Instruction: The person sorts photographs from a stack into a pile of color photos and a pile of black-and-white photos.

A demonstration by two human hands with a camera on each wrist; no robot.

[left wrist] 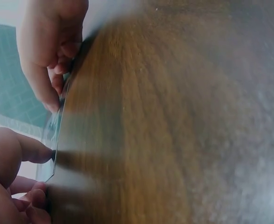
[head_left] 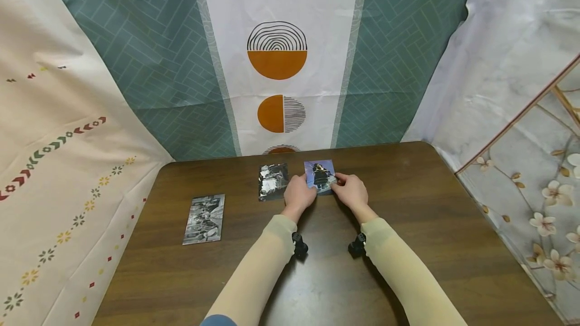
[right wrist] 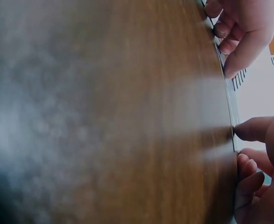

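A purple-blue picture card (head_left: pixel 320 175) with a dark figure on it lies flat near the far edge of the brown table (head_left: pixel 326 275). My left hand (head_left: pixel 299 195) pinches its left side, covering the lower left corner. Opposite, my right hand (head_left: pixel 353 191) pinches the right side, thumb at the near corner. Seen almost edge-on in the left wrist view, the card is a thin pale strip against the wood, and the right wrist view shows the same. Just left of my left hand lies a dark black-and-white picture card (head_left: pixel 273 182), apart from the coloured one.
Farther left and nearer to me lies another black-and-white picture card (head_left: pixel 204 219). Behind the table hangs a green and white patterned cloth (head_left: pixel 317 64). Patterned cloths also flank the left and right sides.
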